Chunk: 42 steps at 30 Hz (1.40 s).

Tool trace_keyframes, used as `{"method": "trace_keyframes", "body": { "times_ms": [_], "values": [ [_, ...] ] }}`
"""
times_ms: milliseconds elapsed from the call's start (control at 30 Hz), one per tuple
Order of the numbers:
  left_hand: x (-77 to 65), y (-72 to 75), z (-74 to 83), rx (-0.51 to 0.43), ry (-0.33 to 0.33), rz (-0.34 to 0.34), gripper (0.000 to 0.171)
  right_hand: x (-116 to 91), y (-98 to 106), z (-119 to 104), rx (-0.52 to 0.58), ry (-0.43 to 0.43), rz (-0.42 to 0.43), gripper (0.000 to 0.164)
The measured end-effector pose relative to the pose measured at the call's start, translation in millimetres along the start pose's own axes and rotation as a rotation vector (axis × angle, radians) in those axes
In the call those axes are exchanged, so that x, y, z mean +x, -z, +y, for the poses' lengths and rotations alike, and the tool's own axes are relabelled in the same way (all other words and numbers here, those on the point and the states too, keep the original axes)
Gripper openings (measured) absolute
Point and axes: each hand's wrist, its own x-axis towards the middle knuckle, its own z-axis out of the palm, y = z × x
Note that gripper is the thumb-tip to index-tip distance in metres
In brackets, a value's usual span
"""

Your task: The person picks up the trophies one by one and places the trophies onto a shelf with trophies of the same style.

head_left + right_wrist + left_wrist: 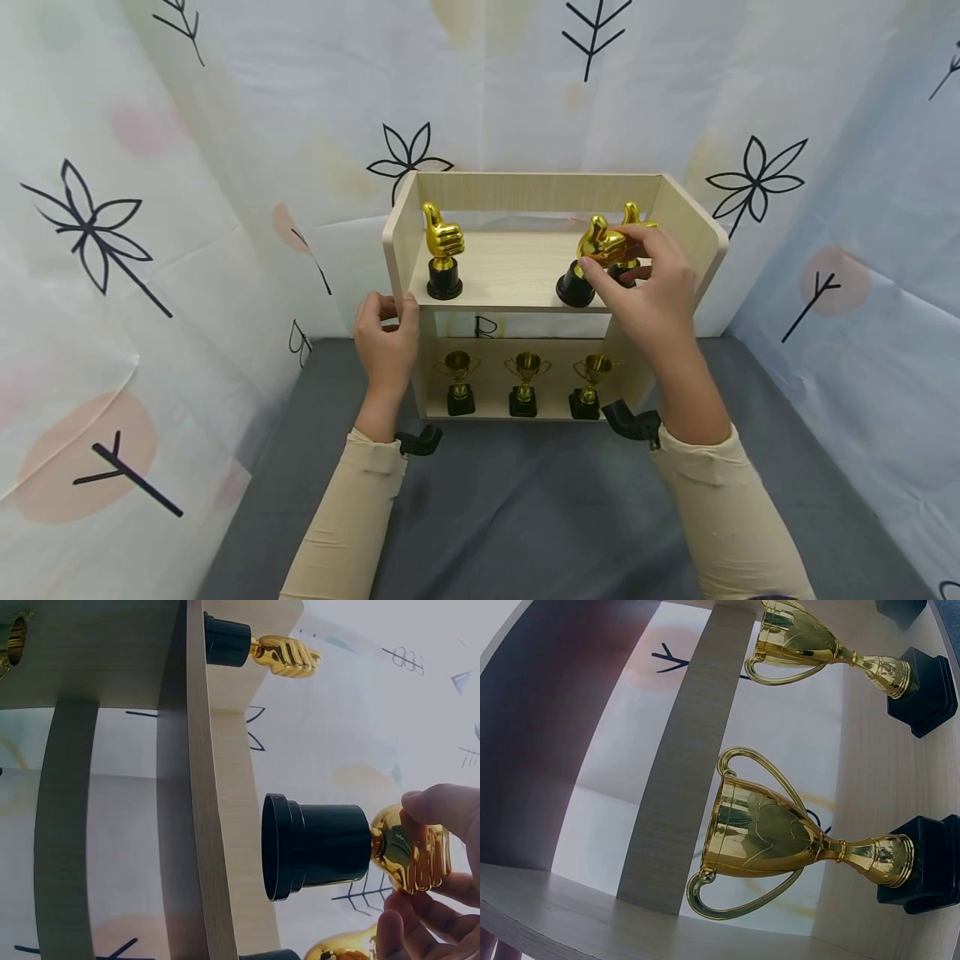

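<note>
My right hand (656, 283) pinches a gold thumbs-up trophy (575, 286) by its gold part, with its black base tilted over the front of the upper shelf. In the right wrist view, thumb and fingertips press on either side of the gold fist (411, 851). Partly hidden behind that hand stands a second thumbs-up trophy (631, 212). A third thumbs-up trophy (445, 250) is upright at the upper shelf's left end. My left hand (386, 342) grips the left side panel of the pale wooden shelf (510, 262), thumb at its front edge.
On the lower level stand three gold cup trophies with black bases: a left cup (459, 382), a middle cup (523, 383) and a right cup (589, 385). The shelf rests on a grey cloth (517, 508). Patterned white curtains (300, 150) surround it at the back and sides.
</note>
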Motion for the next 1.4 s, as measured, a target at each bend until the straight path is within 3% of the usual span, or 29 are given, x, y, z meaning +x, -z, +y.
{"method": "trace_keyframes", "body": {
  "times_ms": [533,1400],
  "values": [
    [0.1,0.3,1.4,-0.003,0.011,-0.001,0.036,11.7,-24.2,-2.0,0.048,0.096,-0.04,0.046],
    [-0.2,0.2,1.0,-0.009,0.006,-0.001,0.035,17.7,-38.6,-6.7,0.081,0.071,-0.036,0.047]
  ]
}}
